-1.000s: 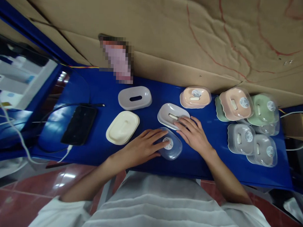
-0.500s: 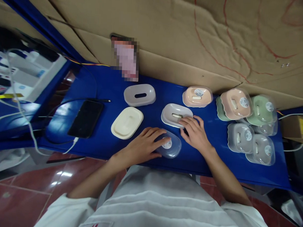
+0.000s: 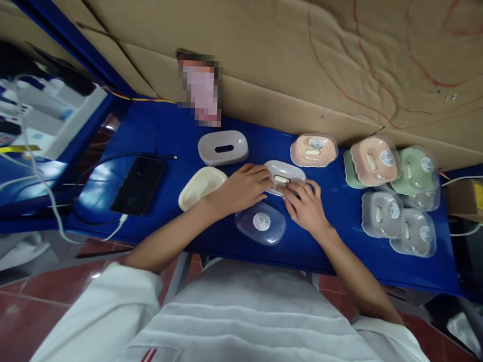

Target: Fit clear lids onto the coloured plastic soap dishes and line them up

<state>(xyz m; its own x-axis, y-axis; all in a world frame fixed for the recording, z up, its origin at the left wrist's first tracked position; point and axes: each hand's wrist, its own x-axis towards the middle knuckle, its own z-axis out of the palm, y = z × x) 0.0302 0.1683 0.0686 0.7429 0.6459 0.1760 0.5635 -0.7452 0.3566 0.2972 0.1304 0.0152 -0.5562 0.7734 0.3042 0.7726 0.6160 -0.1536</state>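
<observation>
A light grey soap dish (image 3: 284, 169) lies on the table with a small whitish oblong piece (image 3: 281, 179) at its centre. My left hand (image 3: 247, 187) grips the dish's left side, its fingertips reaching onto the rim. From the front right, my right hand (image 3: 306, 204) holds the same dish with bent fingers. Parts of the rim are hidden under both hands. Nearer to me sits a clear lid (image 3: 273, 230) with a round sticker, apart from the dish. Partly behind my left forearm is a cream oval tray (image 3: 199, 186). A grey shell (image 3: 235, 143) with a dark slot stands behind it.
Peach (image 3: 325, 150), green (image 3: 414, 174) and grey lidded soap dishes (image 3: 383, 217) stand on the right, some overlapping. A black phone (image 3: 137, 187) with cables lies left on the blue table (image 3: 330, 252). Cardboard (image 3: 269, 55) walls the back.
My left hand has left the clear lid and moved up and right onto the grey soap dish. My right hand has shifted slightly left along the dish's front edge.
</observation>
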